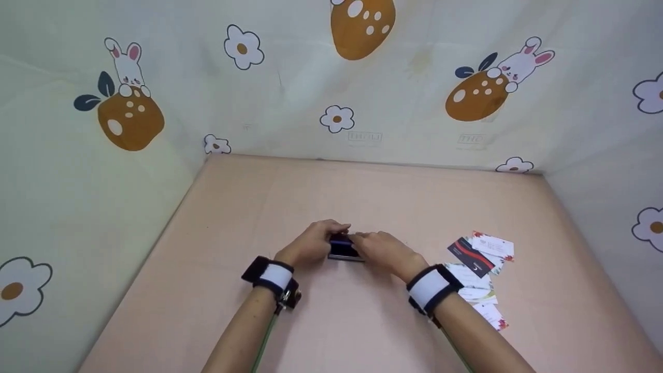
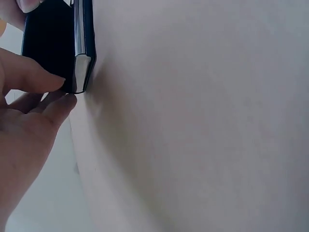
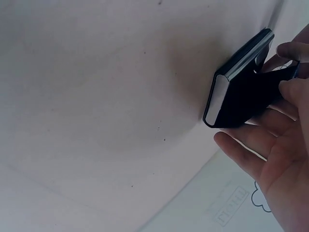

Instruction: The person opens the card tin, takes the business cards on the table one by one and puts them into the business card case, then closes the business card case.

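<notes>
A dark card case (image 1: 343,250) with silvery metal edges is between both hands near the middle of the table. My left hand (image 1: 308,244) pinches its left end, the thumb on the dark face and fingertips at the far edge, as the left wrist view shows. On the other end my right hand (image 1: 386,252) holds it, thumb over a dark flap (image 3: 277,79) that stands away from the body in the right wrist view. Fingers of the right hand lie along the case's far side. What is inside the case is hidden.
To the right of the right hand lie several business cards, overlapping: a black one with a red stripe (image 1: 472,257) and white ones (image 1: 494,246) with coloured corners. The pinkish table (image 1: 207,311) meets patterned cloth walls (image 1: 290,114) at the back and sides.
</notes>
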`<state>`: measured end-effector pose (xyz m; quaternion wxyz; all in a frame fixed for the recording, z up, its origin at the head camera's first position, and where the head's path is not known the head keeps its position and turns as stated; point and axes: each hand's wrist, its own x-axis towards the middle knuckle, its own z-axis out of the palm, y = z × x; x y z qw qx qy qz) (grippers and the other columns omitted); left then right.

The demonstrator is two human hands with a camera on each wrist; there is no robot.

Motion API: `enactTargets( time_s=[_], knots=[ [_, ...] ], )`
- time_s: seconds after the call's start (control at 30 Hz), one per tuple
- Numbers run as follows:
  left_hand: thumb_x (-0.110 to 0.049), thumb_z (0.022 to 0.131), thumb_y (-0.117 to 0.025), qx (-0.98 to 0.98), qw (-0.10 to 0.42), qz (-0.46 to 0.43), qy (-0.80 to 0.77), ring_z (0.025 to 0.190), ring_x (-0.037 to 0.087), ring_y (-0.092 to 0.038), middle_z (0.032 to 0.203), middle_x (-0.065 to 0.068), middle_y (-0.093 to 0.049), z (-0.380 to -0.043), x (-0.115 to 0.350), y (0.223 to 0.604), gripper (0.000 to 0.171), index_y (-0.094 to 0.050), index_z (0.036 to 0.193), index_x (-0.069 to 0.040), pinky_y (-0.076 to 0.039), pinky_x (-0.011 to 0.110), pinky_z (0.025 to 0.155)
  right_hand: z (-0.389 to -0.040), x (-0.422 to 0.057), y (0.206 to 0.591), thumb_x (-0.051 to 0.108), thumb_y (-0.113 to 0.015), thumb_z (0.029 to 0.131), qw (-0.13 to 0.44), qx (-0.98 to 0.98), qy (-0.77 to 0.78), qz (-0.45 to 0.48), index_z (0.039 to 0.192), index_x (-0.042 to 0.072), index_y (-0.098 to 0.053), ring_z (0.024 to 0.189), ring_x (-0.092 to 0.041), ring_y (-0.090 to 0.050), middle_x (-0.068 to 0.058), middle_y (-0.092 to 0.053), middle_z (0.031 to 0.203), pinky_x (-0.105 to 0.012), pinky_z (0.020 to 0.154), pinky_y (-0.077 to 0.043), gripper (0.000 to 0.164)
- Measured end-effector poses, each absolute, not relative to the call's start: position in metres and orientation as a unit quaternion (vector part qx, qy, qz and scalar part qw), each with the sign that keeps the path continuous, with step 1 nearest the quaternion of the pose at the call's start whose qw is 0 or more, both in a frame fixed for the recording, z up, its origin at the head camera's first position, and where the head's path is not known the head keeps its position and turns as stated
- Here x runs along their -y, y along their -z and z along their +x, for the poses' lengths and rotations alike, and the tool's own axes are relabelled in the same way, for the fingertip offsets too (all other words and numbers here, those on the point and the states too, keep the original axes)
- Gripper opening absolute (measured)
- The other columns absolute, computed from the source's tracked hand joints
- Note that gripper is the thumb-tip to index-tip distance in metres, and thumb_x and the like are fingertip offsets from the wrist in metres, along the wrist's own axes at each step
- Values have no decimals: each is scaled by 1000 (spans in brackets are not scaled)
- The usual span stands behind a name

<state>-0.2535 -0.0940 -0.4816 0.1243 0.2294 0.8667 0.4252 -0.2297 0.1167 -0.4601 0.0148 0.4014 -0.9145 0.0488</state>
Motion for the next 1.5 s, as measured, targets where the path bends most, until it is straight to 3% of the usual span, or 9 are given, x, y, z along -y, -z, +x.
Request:
enactTargets(
  time_s=[0.13,0.3,0.43,0.63,0.83,1.03,1.33,1.5],
  knots=[
    [18,77,-49,-863,113,224,-439,135,32,-52,138,13,-62,-256,95,484,68,-57,140,-6,-36,46,120,-233,-119,458,10,-51,104,0,914,-85,396,132,2,-61,95,-30,-75,-17,-74,113,-38,81,-62,31],
    [1,96,-56,-853,100,229,-458,135,33,-53,139,16,-62,-258,98,487,42,-59,138,-1,-38,47,119,-238,-121,456,15,-48,106,-35,923,-157,350,130,3,-63,97,-24,-72,-14,-74,112,-39,85,-60,31],
    [-5,100,-56,-841,108,224,-481,136,32,-53,141,16,-60,-260,100,489,41,-55,141,-1,-40,44,118,-242,-121,456,19,-45,107,-49,928,-209,305,123,5,-66,95,-21,-69,-9,-74,105,-40,88,-57,30],
    [-9,96,-64,-813,145,221,-518,142,32,-47,149,18,-52,-262,99,489,67,-32,154,0,-37,42,120,-246,-121,459,22,-48,106,-1,936,-236,260,119,7,-71,110,-25,-69,-8,-74,115,-43,99,-55,30],
    [-6,86,-77,-794,164,227,-540,148,31,-37,158,21,-38,-259,97,491,105,-4,161,-6,-33,39,122,-249,-117,462,18,-58,102,82,938,-241,234,109,5,-74,97,-22,-68,-8,-70,104,-39,85,-59,22],
    [-4,81,-81,-779,173,217,-563,153,27,-27,168,16,-18,-258,94,496,123,11,161,-22,-27,37,125,-255,-112,468,14,-68,95,186,930,-231,217,96,3,-76,81,-22,-66,-8,-65,90,-37,69,-59,13],
    [-3,76,-84,-786,181,238,-541,154,27,-25,169,18,-5,-259,95,496,135,21,158,-24,-25,37,126,-258,-106,473,7,-67,94,172,924,-278,201,100,0,-73,84,-25,-70,-13,-72,94,-38,74,-60,11],
    [1,76,-83,-791,183,245,-530,155,24,-23,168,16,-14,-261,97,497,137,26,156,-21,-21,36,127,-258,-106,476,4,-67,93,174,921,-274,214,108,-3,-72,83,-24,-69,-14,-69,94,-35,72,-60,17]
  ],
)
